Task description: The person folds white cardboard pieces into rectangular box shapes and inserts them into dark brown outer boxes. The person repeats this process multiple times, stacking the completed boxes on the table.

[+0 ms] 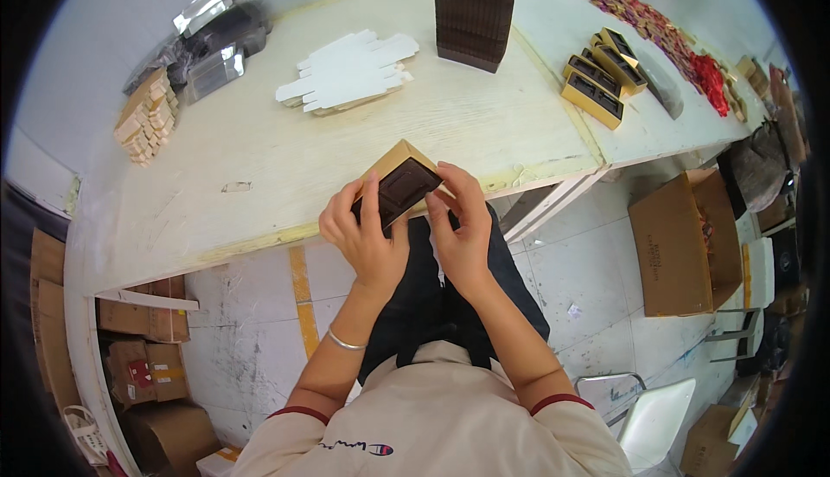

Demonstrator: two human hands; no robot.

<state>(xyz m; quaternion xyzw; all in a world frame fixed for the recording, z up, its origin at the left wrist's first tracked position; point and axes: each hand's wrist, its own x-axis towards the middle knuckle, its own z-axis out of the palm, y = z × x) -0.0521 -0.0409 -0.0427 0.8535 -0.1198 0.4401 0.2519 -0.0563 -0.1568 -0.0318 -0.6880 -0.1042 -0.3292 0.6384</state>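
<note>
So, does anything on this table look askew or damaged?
Mildly: the gold boxes at the right lie skewed in an uneven cluster. A small patch also marks the pale tabletop; I can't tell whether it's damage.

Passage over tabletop (pixel 333 147) between held box (pixel 405 186) and white card stack (pixel 350 70); tall brown box (pixel 474 19) blocks farther back.

Left forearm (pixel 337 352): one, bare, raised on a slant toward the midline. Left hand (pixel 372 252): one, back facing up, fingers (pixel 371 200) bent and spread in a hold, thumb set apart on the inner side. Right forearm (pixel 519 339): one, bare, slanted inward. Right hand (pixel 465 239): one, index finger (pixel 463 181) arched above the thumb, gripping. Both hands I recorded nearly level, near each other, not touching.
</note>
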